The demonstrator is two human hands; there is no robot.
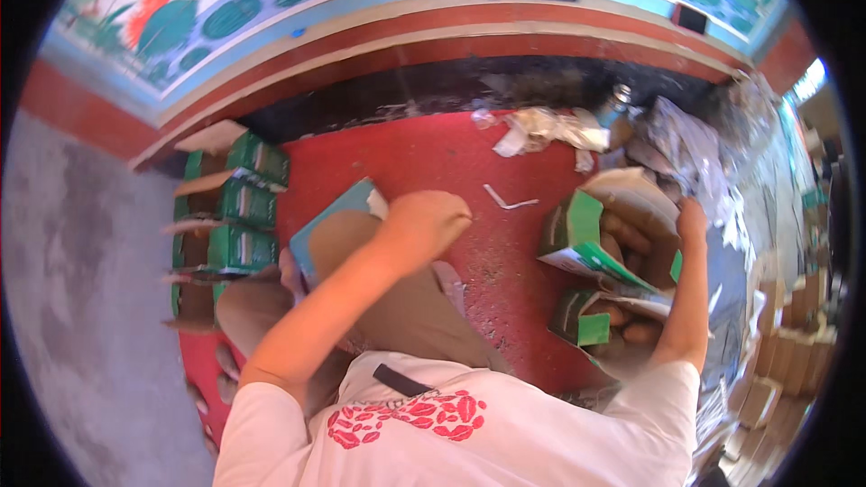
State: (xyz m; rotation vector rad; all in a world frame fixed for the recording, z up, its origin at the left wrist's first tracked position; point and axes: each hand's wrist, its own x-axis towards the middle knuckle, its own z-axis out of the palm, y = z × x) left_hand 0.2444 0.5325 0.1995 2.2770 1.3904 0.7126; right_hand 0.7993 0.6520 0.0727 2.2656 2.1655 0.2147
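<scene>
Presently, the work in hand appears, in my judgement, to be handling at the open-topped green carton (588, 216) right of centre in the frame, with the right hand (692, 215) reaching out beside its right rim. Fingers of that hand are bent and small in view; whether they grasp the rim, the crumpled plastic bag (683, 140) behind or nothing cannot be told. The left hand (435, 224), near mid-frame, is curled loosely over the lap, beside a teal panel (359, 194); no object shows in it, though its palm is hidden.

The next move, as judged, calls for a definite hold by the right hand, clear of the loose plastic, and for the left hand to come across if the carton needs steadying.

Condition of the carton: flaps raised and splayed, green outside, plain brown board inside, with rounded brown items (624, 233) within, their kind not determinable. A second open green carton (594, 328) stands just below it in the frame, similarly filled. Both stand on red matting (406, 149).
</scene>
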